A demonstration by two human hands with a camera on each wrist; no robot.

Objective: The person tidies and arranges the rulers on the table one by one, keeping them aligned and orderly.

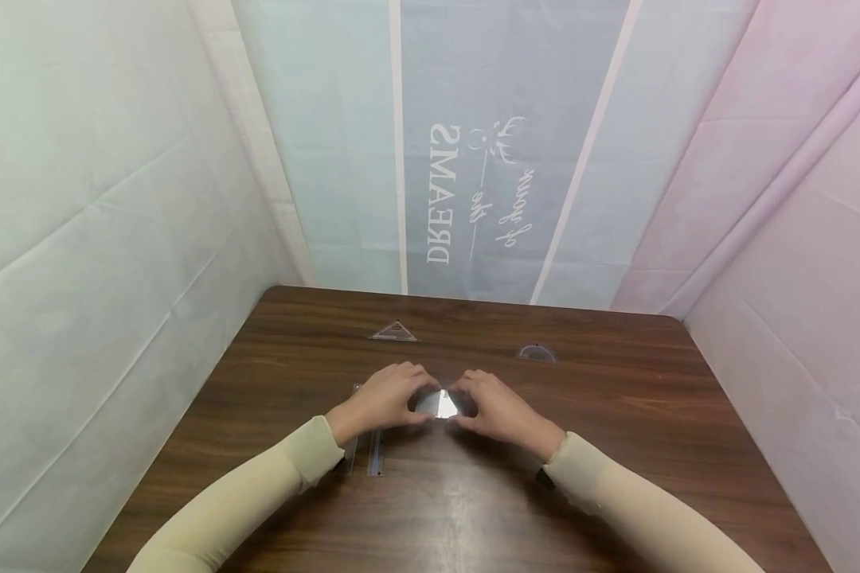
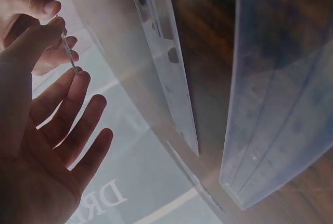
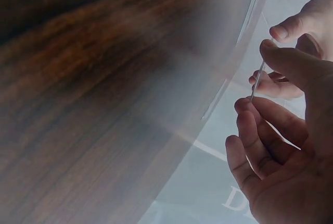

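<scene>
Over the middle of the table, a thin clear plastic piece catches a bright white reflection, its outline partly hidden by fingers. My left hand pinches its left side between thumb and fingertips. On the opposite side my right hand grips it the same way. Both wrist views show the piece edge-on, as a thin plate between thumbs and fingers. Below my left wrist lies a clear ruler, with a second clear strip beside it, partly covered by the hand and sleeve.
A clear set square lies toward the back of the dark wooden table. Farther right is a clear protractor. Fabric curtains stand behind the table and along both sides.
</scene>
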